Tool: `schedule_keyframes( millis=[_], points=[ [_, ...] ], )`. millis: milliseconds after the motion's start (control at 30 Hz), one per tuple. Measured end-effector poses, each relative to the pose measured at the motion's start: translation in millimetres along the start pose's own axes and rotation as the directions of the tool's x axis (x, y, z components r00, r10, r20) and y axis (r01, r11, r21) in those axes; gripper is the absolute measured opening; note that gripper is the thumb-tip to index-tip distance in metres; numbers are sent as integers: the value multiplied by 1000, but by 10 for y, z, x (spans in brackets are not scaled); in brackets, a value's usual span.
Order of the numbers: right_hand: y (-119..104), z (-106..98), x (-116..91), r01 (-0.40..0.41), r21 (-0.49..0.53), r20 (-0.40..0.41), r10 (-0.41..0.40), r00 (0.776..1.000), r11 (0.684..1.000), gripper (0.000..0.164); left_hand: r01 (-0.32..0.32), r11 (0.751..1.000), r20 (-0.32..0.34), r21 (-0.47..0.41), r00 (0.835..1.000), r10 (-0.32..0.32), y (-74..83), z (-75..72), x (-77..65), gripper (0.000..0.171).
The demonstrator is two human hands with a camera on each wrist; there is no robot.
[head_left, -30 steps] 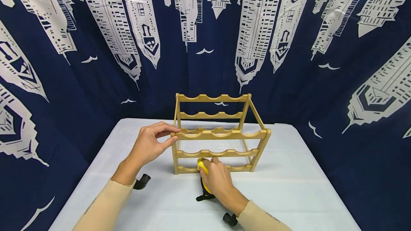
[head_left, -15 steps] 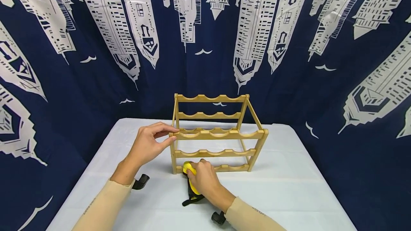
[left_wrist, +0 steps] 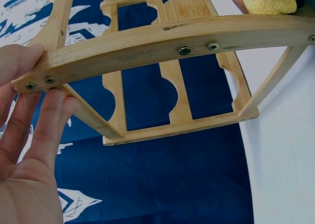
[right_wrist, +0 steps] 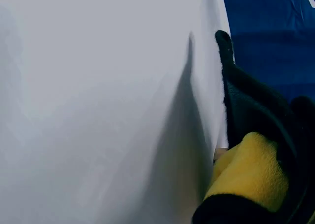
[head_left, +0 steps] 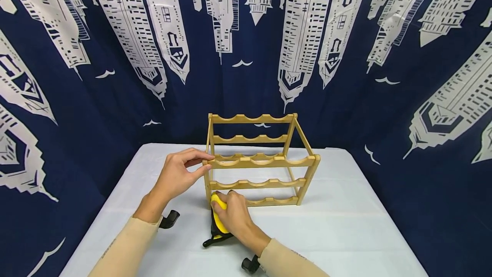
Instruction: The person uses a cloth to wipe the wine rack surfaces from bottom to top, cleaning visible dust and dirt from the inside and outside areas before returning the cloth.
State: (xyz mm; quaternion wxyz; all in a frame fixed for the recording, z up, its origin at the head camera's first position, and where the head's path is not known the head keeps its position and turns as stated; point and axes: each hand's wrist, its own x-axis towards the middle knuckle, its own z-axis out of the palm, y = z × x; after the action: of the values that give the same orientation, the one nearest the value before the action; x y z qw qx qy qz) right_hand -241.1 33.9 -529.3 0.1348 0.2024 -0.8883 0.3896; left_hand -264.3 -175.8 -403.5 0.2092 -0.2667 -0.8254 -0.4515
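Observation:
A light wooden wine rack [head_left: 261,162] with scalloped rails stands on the white-covered table. My left hand [head_left: 178,174] grips its upper front left corner, thumb and fingers on either side of the wood. In the left wrist view, that hand [left_wrist: 29,160] holds the end of a side bar [left_wrist: 147,47] with screws in it. My right hand [head_left: 236,217] holds a bunched yellow and black cloth [head_left: 220,221] at the left end of the lowest front rail. The fluffy yellow cloth [right_wrist: 253,175] fills the lower right of the right wrist view; the right fingers are hidden there.
The white tablecloth [head_left: 353,225] stretches around the rack. Behind the table hangs a dark blue curtain [head_left: 238,89] with white skyscrapers and birds. Black camera mounts [head_left: 169,219] stick out from both wrists.
My right hand has slid left with the cloth along the lowest front rail, from near its middle to its left end. My left hand has kept its grip on the rack.

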Motion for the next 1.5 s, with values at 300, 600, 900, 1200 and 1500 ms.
schedule_keyframes(
  millis=[300, 600, 900, 1200, 1500],
  points=[
    [43, -33, -37, -7, 67, -8, 8, 1000, 998, 34, 10, 1000, -6, 5, 1000, -10, 9, 7, -31, 29],
    [36, -218, -84, -9, 84, -13, 10, 1000, 996, 37, 25, 1000, 0, 6, 1000, -25, 12, -7, -16, 28],
    [-6, -394, -130, 51, 85, -39, -48, 998, 995, 34, 3, 999, -4, -32, 1000, -3, -28, 3, -11, 29],
    [-72, -539, -227, 30, 142, -43, -24, 999, 989, 34, 19, 999, 3, -27, 1000, -19, -30, 34, -32, 29],
    [-122, -652, -245, 116, 148, -152, -93, 984, 982, 36, 22, 1000, -5, -13, 1000, -22, -24, 52, -21, 29]
  ],
)
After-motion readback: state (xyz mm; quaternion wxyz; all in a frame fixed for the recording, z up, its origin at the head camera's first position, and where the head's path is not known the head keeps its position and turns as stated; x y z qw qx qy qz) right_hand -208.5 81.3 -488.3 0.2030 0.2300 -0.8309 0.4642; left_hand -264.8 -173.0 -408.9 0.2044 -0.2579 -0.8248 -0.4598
